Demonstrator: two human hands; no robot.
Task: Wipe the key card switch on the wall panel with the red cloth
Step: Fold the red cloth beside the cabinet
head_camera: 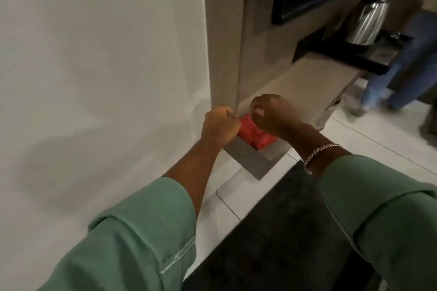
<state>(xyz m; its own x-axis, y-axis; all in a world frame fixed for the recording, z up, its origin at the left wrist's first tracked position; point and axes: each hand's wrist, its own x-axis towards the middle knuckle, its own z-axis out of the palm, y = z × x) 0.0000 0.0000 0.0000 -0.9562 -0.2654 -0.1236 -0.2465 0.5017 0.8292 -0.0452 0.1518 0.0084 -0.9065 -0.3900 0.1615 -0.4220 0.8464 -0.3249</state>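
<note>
White wall (94,54); both fists' grip around red cloth (254,133)

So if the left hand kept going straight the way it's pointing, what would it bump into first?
Probably the tall beige wall panel: the left hand is fisted right at its edge, beside the bunched red cloth. Depth is hard to judge here.

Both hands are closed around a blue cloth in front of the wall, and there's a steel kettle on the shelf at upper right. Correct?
Not quite: the cloth is red, not blue, as the head view shows. The left hand and right hand do grip it, and the steel kettle stands at upper right.
</note>
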